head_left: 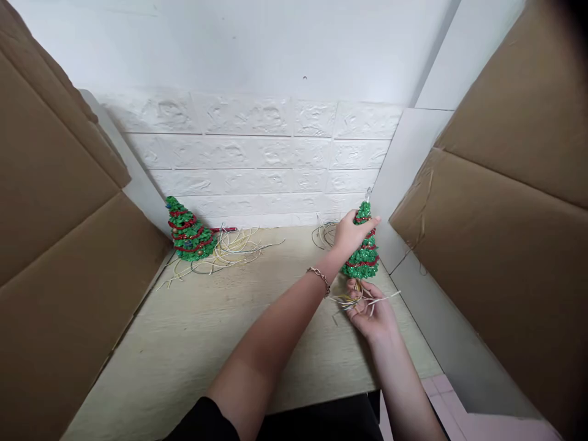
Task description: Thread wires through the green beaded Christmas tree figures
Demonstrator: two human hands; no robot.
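A small green Christmas tree (362, 264) with red garland and a clear topper stands upright at the right of the table. Wrapped around its upper part from the left is my left hand (351, 236), its thumb reaching across toward the right. Below the tree, my right hand (377, 315) is turned palm up, fingers curled around the thin white and yellow wires (351, 300) that spread out from the tree's base. The exact grip of the right fingertips is partly hidden by the wires.
A second green tree (190, 236) leans at the back left, its loose wires (234, 248) spread beside it. A red stick-like item (225, 229) lies behind them. More wires (325, 234) lie near the white brick-patterned wall (248, 153). Cardboard panels (59, 214) flank both sides.
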